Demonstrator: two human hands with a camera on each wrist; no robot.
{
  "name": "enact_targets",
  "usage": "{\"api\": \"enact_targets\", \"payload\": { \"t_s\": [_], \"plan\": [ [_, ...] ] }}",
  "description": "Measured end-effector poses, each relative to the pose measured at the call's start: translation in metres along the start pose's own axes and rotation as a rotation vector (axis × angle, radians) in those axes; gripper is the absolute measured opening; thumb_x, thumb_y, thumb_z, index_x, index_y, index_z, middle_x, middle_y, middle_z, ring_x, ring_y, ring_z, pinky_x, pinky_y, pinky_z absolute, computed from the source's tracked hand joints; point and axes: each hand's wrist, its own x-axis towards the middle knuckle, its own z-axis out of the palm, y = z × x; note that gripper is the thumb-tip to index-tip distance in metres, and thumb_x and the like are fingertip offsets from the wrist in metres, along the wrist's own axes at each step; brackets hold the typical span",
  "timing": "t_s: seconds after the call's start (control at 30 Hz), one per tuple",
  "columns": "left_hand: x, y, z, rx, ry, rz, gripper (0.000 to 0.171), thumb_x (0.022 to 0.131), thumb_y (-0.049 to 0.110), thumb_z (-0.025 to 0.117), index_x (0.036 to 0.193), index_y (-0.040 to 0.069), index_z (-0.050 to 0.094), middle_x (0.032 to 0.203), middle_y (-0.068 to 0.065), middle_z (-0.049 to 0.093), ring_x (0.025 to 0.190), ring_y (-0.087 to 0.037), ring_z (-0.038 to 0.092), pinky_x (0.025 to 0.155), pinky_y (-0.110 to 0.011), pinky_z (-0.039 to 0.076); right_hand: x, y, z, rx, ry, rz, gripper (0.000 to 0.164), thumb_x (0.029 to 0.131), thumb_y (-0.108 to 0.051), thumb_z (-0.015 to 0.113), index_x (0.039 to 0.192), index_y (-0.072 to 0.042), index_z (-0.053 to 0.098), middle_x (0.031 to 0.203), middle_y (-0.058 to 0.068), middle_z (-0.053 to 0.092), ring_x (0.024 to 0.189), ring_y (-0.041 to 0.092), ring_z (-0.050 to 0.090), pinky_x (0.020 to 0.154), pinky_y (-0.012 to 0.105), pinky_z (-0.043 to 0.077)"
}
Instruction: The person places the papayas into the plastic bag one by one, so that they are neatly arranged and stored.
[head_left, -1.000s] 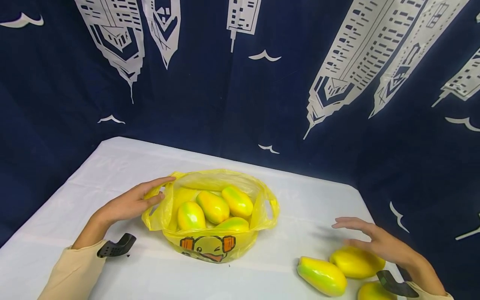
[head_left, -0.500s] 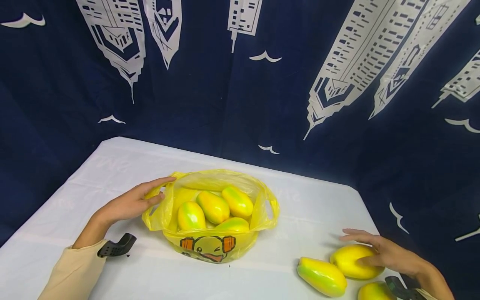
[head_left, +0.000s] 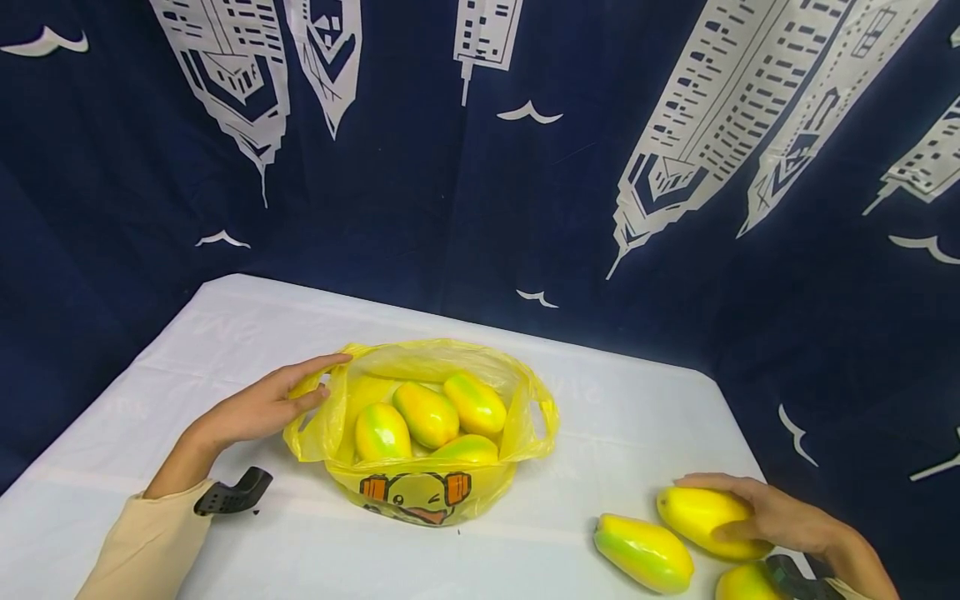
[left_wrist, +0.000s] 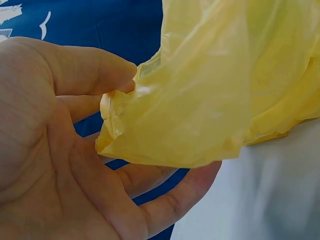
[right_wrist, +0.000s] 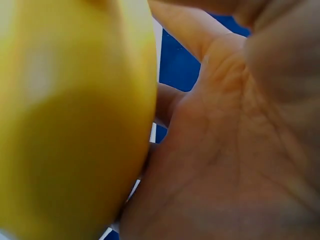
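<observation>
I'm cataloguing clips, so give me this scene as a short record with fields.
Left hand: holds the yellow bag by its left handle
Right hand: grips a yellow fruit
Bag state: open, cartoon face on near side
Bag contents: four fruits visible
Loose nearby: green-yellow fruit; another fruit partly behind black wrist device
Surface: white table
Backdrop: dark blue cloth, white building prints

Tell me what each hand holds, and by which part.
The left hand holds the bag by its left handle; the right hand, a fruit by its sides.
</observation>
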Motion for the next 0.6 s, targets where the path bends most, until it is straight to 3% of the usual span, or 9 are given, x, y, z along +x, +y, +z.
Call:
{"api": "enact_targets", "payload": {
  "t_s": [0.17, 0.4, 0.6],
  "plan": [
    [-0.0004, 0.0004, 0.0002, 0.001, 0.003, 0.004, 0.053, 0.106, 0.024, 0.05, 0.156, 0.013, 0.035, 0.164, -0.017, 0.028, 0.15, -0.045, 0.022, 0.115, -0.07, 0.022, 0.0014, 0.0018, -0.0001, 0.031, -0.038, -0.024, 0.066, 0.091, -0.003, 0.063, 0.153, -0.008, 0.038, 0.126, -0.014, 0.06, 0.101, 0.012, 0.055, 0.077, 0.021, 0.043],
    [-0.0009, 0.0015, -0.0005, 0.003, 0.004, 0.007, 0.053, 0.106, 0.024, 0.049, 0.156, 0.013, 0.035, 0.164, -0.018, 0.027, 0.149, -0.046, 0.022, 0.115, -0.07, 0.023, 0.0012, 0.0028, -0.0005, 0.02, -0.056, -0.088, 0.063, 0.094, -0.004, 0.061, 0.152, -0.004, 0.037, 0.132, -0.018, 0.059, 0.108, 0.002, 0.054, 0.083, 0.014, 0.041],
    [-0.0017, 0.0022, -0.0007, 0.005, 0.006, 0.007, 0.052, 0.106, 0.024, 0.049, 0.156, 0.014, 0.036, 0.164, -0.018, 0.027, 0.149, -0.046, 0.022, 0.115, -0.071, 0.023, 0.0029, -0.0006, 0.0035, -0.021, -0.012, -0.014, 0.063, 0.093, -0.007, 0.064, 0.151, -0.007, 0.041, 0.135, -0.005, 0.056, 0.104, 0.006, 0.055, 0.084, 0.024, 0.043]
  ]
}}
